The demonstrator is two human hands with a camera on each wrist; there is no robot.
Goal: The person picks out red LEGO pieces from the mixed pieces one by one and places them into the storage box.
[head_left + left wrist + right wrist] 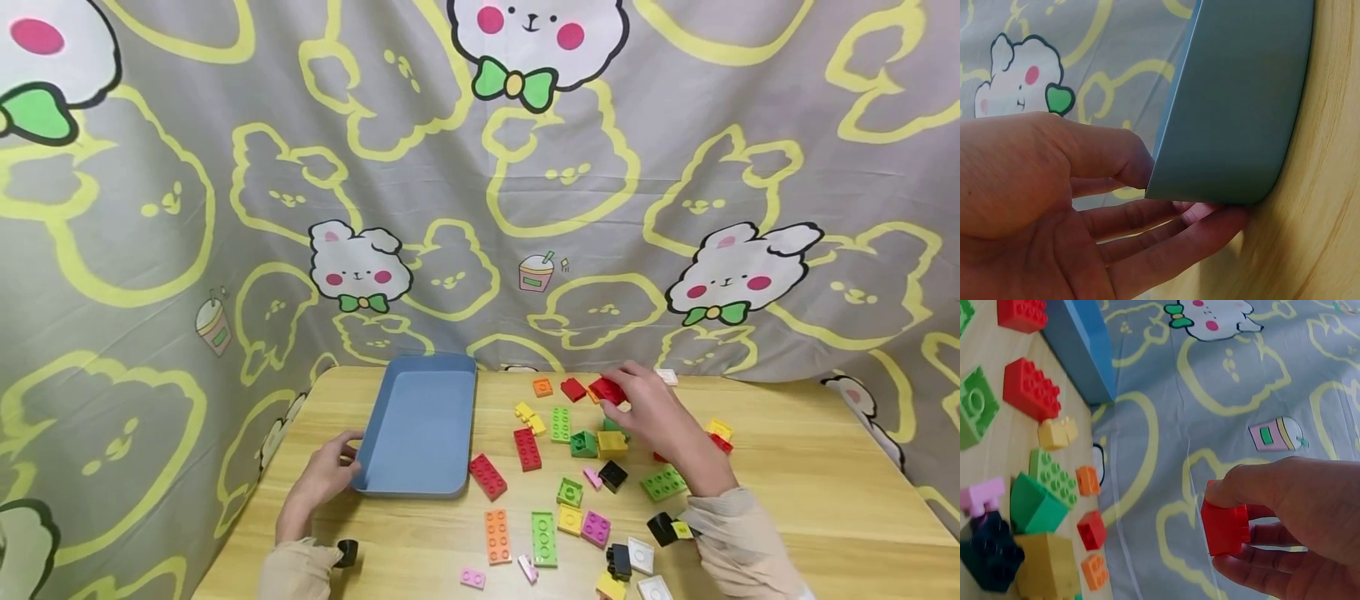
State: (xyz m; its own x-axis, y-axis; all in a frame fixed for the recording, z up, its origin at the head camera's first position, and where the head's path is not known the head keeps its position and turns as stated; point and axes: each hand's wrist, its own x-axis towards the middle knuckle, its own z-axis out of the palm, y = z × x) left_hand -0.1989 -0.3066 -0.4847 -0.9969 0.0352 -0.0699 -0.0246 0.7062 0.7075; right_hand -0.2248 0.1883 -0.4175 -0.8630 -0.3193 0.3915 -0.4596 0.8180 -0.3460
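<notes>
At the left of the head view, my left hand (pixel 327 468) grips the near left corner of a blue-grey tray (pixel 423 429), which lies on the table. Up close in the left wrist view, the thumb is at the rim of the tray wall (pixel 1229 106) and the fingers reach along its outer side and underneath. My right hand (pixel 651 408) pinches a red toy brick (pixel 1224 526) between thumb and fingers, raised above the table at the back right. Below it lie a small orange brick (pixel 1094 572) and another red brick (pixel 1092 530).
Many loose toy bricks spread to the right of the tray, among them a red brick (pixel 488 477) close by its side, an orange brick (pixel 497 537), a green brick (pixel 544 539) and a yellow block (pixel 611 444). A patterned grey curtain (pixel 450 192) hangs behind the wooden table (pixel 817 467).
</notes>
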